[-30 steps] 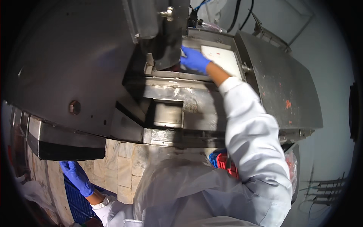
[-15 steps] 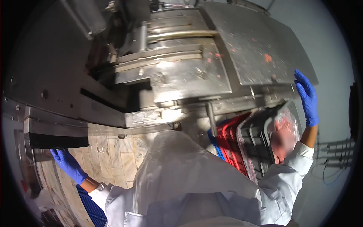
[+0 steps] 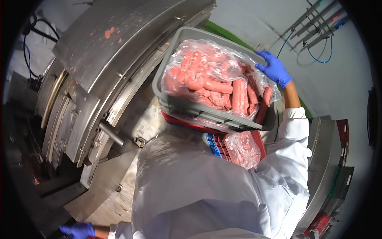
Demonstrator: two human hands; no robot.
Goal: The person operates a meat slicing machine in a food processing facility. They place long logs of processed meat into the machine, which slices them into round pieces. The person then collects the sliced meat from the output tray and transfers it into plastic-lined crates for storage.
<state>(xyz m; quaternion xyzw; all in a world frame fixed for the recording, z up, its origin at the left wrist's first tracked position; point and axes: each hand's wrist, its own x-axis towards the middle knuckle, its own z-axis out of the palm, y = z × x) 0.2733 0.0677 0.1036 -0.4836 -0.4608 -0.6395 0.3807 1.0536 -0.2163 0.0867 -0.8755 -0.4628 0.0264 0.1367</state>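
My right hand [image 3: 273, 68], in a blue glove, is at the far right side of a grey crate [image 3: 157, 88]. Its fingers are apart and reach over the rim towards the clear plastic liner [image 3: 234, 53]; whether they touch it I cannot tell. Pink ground meat [image 3: 215, 85], partly in thick log shapes, fills the lined crate. Low at the left, my left hand [image 3: 78, 230], gloved in blue too, is beside a dark machine part; its fingers are dim and partly hidden.
Under the grey crate stand a red crate with bagged meat [image 3: 242, 147] and a blue crate [image 3: 213, 144]. A steel machine with a meat-spattered plate [image 3: 107, 44] runs along the left. Wall-mounted bars with a blue hose [image 3: 330, 51] are at the far right.
The view has swung to the right, bringing the meat crate to the middle and the machine to the left. My right hand has gone from beside the steel plate to the crate's rim.
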